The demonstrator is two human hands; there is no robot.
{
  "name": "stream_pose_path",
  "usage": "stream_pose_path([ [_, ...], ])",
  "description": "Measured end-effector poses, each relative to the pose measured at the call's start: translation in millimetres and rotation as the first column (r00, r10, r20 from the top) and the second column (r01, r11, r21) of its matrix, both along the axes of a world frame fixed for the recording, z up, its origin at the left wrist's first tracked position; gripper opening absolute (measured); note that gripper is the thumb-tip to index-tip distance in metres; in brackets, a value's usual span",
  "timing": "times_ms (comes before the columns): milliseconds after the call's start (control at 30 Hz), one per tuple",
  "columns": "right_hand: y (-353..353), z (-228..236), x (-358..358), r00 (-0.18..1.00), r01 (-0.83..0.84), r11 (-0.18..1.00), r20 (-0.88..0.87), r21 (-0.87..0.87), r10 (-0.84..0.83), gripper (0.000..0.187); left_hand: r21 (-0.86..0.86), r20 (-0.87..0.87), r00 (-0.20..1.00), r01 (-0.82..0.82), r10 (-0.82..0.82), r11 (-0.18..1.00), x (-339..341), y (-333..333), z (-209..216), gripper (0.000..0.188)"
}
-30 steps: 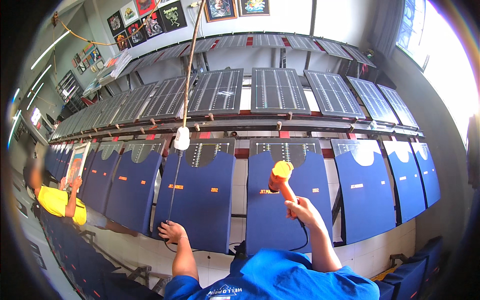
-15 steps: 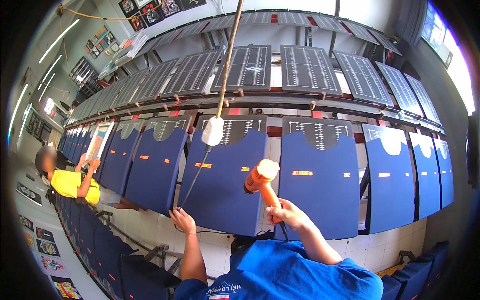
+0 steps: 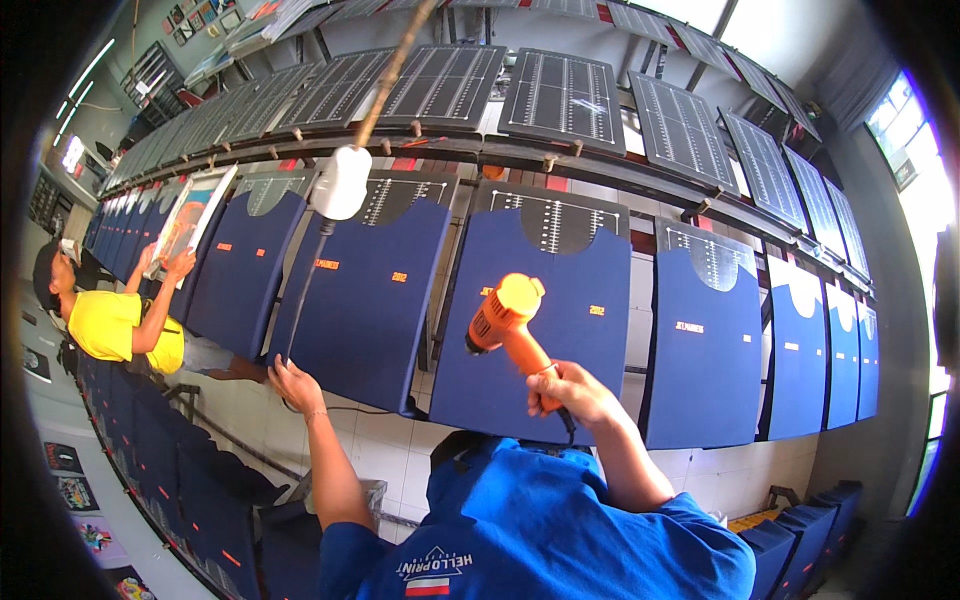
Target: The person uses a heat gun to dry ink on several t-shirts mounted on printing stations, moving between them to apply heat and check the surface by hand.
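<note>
My right hand (image 3: 580,393) is wrapped round the handle of an orange heat gun (image 3: 512,312). Its dark nozzle points down and left over a navy shirt panel (image 3: 535,385) with small orange print, on a dark board. To the left, my left hand (image 3: 296,386) has its fingers closed around the black power cord (image 3: 300,285). That cord drops from a white socket connector (image 3: 342,184) hanging on a brown line, and a slack stretch loops away below the hand. Another navy shirt panel (image 3: 365,310) lies between my two hands.
More navy panels (image 3: 705,350) line the sloping boards on both sides. Behind them runs a rail with bare gridded boards (image 3: 562,100). At the left, a person in a yellow top (image 3: 125,325) holds a framed screen (image 3: 195,215). Further dark panels (image 3: 190,470) stand behind me.
My view and body have shifted right along the row, so the boards appear farther left. The heat gun now hovers over the panel to the right of the earlier one; both grips stay.
</note>
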State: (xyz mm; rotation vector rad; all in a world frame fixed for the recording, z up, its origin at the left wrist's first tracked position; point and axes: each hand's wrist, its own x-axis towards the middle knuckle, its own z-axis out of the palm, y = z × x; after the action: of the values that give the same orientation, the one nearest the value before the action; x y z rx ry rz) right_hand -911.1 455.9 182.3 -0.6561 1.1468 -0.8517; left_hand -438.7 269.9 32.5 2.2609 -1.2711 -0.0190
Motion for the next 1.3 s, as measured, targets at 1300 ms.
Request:
stream_pose_path([
  [1300,-121,-13,44,0.906,0.249,0.968,-0.360,0.024,-0.224,0.029,-0.076,-0.045,0.997,-0.063,0.059,0.995,33,-25,-96,0.045],
])
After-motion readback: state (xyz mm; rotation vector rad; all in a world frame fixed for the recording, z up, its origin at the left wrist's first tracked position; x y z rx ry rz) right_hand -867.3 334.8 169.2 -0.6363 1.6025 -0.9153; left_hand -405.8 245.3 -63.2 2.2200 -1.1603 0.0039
